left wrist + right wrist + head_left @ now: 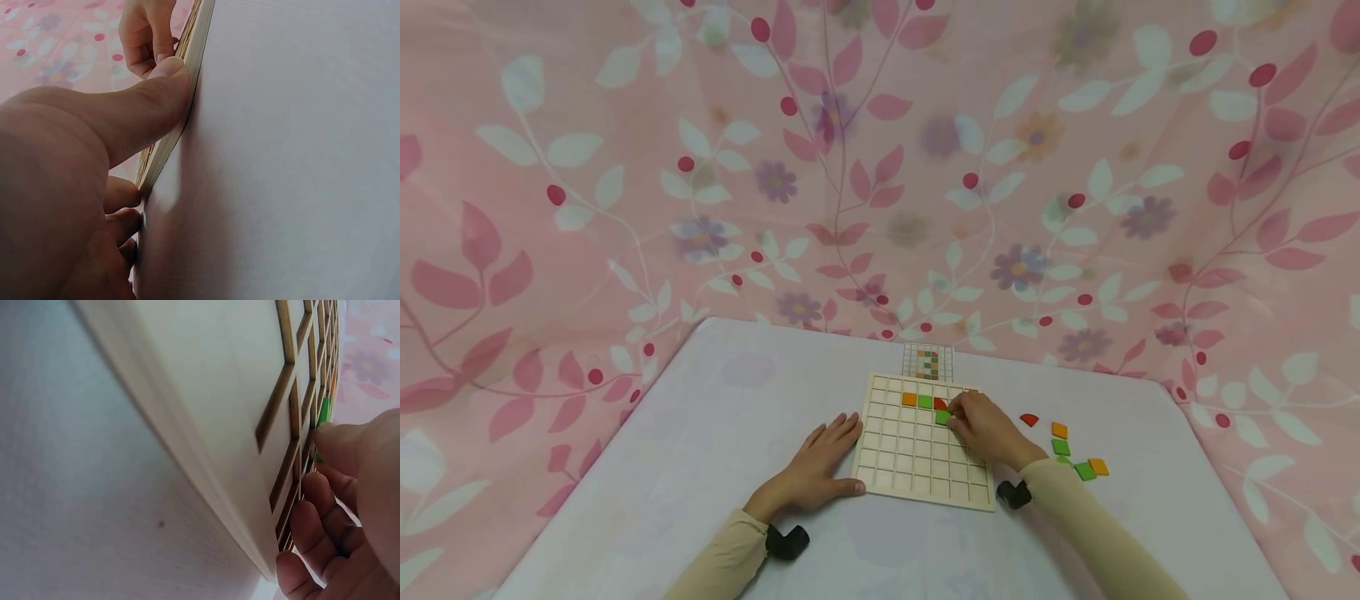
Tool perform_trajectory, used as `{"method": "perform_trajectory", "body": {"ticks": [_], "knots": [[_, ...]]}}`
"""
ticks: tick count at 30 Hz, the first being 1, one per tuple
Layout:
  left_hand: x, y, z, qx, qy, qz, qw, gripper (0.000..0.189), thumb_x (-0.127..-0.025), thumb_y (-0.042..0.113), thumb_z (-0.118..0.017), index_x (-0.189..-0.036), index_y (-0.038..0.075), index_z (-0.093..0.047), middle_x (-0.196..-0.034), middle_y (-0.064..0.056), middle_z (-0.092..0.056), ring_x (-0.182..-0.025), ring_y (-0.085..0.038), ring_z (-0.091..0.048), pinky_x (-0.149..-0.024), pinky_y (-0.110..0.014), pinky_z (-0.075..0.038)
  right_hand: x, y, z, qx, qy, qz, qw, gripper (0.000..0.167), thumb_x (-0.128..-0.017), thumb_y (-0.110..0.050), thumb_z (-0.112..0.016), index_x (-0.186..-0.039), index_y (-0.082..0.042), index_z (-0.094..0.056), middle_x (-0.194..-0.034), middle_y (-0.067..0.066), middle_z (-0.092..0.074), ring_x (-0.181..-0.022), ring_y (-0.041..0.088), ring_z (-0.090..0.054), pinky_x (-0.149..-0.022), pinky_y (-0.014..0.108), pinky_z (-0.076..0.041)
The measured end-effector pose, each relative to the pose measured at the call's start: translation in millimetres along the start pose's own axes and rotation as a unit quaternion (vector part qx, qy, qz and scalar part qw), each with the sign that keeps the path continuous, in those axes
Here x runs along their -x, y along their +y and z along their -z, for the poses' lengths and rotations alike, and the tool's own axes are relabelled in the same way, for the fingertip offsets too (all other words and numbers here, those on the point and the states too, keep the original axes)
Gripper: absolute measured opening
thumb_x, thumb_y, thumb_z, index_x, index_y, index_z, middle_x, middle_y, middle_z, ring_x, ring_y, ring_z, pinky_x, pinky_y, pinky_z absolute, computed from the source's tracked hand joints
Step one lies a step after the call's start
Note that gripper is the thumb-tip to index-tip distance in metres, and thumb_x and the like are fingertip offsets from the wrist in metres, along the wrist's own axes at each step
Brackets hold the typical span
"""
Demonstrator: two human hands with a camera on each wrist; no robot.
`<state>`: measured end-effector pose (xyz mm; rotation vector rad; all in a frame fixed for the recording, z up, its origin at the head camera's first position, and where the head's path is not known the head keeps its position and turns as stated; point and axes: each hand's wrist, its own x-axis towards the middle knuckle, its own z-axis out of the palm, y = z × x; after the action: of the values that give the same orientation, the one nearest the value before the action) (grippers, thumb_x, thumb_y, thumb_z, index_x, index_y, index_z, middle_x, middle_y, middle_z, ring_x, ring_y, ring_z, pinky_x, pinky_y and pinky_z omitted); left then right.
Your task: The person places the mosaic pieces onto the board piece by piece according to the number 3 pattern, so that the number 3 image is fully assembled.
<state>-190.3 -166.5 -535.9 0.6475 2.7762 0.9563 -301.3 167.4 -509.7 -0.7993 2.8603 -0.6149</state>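
A pale wooden grid board (895, 457) lies on the table, slightly turned. My left hand (820, 467) rests at its left side, fingers extended along the edge. The left thumb (150, 94) presses against the board's near edge by the corner. Reaching over the board's right part, my right hand (988, 429) pinches a green square tile (943, 417) at the grid between thumb and fingertips. Just above that tile sits a red quarter-round tile (940, 403). To its left in the same row are another green square (925, 402) and an orange square (909, 400).
Behind the board lies a pattern card (928, 362) with a small coloured grid. Right of the board are loose tiles: a red quarter-round (1029, 419), orange squares (1059, 430), green squares (1061, 447) and a partly covered green piece. A flowered pink curtain (880, 167) stands behind the table.
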Motion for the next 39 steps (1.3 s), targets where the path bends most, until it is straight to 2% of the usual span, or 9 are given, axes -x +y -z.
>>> {"method": "perform_trajectory", "body": {"ticks": [5,12,19,23,28,39], "knots": [[0.9,1.4,0.7,0.002,0.0,-0.001,1.0,0.097,-0.095,0.044,-0.077,-0.166,0.0,-0.029,-0.177,-0.016,-0.022,-0.166,-0.039,-0.013,-0.132,-0.065,-0.01,-0.9,-1.0,1.1,-0.009,0.006,0.007,0.9999,0.017,-0.103,-0.02,-0.071,-0.117,-0.013,-0.064,-0.101,-0.002,-0.06,-0.094,0.014,-0.053,-0.086,0.034,-0.053],[0.5,0.9,0.7,0.001,0.002,-0.002,1.0,0.096,-0.096,0.045,-0.077,-0.166,0.0,-0.029,-0.177,-0.016,-0.022,-0.166,-0.039,-0.013,-0.132,-0.065,-0.01,-4.2,1.8,3.0,-0.041,0.005,0.011,0.9991,0.007,-0.101,-0.017,-0.074,-0.105,-0.019,-0.069,-0.096,-0.005,-0.062,-0.091,0.015,-0.052,-0.084,0.033,-0.051],[2.6,-0.4,-1.4,0.002,0.006,-0.011,0.9999,0.097,-0.095,0.045,-0.077,-0.166,0.0,-0.029,-0.176,-0.017,-0.022,-0.165,-0.04,-0.014,-0.131,-0.065,-0.011,-4.1,9.1,1.2,-0.081,0.022,0.02,0.9963,0.004,-0.097,-0.017,-0.078,-0.099,-0.018,-0.074,-0.093,-0.004,-0.063,-0.082,0.012,-0.053,-0.072,0.025,-0.047],[3.0,-1.1,-2.3,-0.002,0.005,-0.008,1.0,0.097,-0.095,0.045,-0.077,-0.166,0.001,-0.029,-0.177,-0.017,-0.022,-0.165,-0.039,-0.013,-0.132,-0.064,-0.011,-3.2,10.9,0.1,-0.09,0.03,0.026,0.9951,0.006,-0.096,-0.019,-0.08,-0.096,-0.015,-0.076,-0.093,-0.004,-0.066,-0.079,0.01,-0.053,-0.069,0.023,-0.047],[2.3,1.0,0.0,-0.004,-0.003,-0.003,1.0,0.096,-0.096,0.045,-0.076,-0.166,0.0,-0.028,-0.177,-0.016,-0.021,-0.166,-0.038,-0.012,-0.132,-0.064,-0.01,-1.9,11.2,-0.9,-0.105,0.039,0.027,0.9933,0.005,-0.095,-0.017,-0.081,-0.095,-0.015,-0.077,-0.094,-0.005,-0.069,-0.08,0.009,-0.056,-0.072,0.023,-0.05],[0.8,-0.6,0.0,-0.005,0.002,-0.006,1.0,0.096,-0.097,0.046,-0.075,-0.166,0.0,-0.028,-0.177,-0.017,-0.021,-0.166,-0.038,-0.012,-0.132,-0.065,-0.01,-2.3,11.7,-4.3,-0.135,0.035,0.016,0.9901,0.007,-0.098,-0.014,-0.076,-0.104,-0.016,-0.076,-0.097,-0.005,-0.072,-0.084,0.01,-0.059,-0.076,0.023,-0.052]]}}
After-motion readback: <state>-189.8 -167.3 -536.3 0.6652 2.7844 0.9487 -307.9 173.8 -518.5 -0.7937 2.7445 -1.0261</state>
